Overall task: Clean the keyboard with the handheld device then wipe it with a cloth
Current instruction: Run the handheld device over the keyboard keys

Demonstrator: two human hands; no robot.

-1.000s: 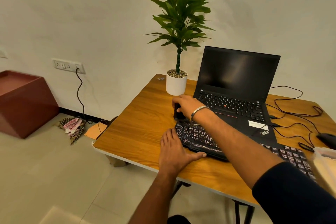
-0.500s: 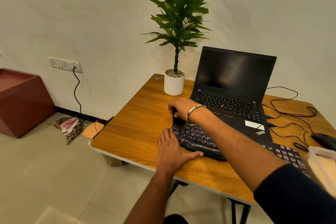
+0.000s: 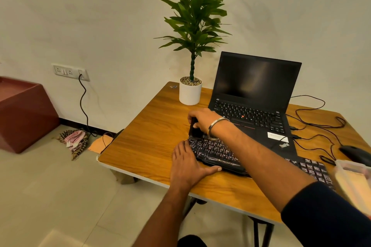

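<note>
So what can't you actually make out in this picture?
- Handheld device, head view: mostly covered by the right hand gripping it; its type is unclear.
- Keyboard: the middle lies under the right forearm.
- Clear container: cut off by the right edge.
- Left hand: rests flat at the keyboard's left end.

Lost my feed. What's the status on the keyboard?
Right hand grips handheld device at keyboard far-left corner. Left hand flat, bracing it. Nothing blocking.
</note>
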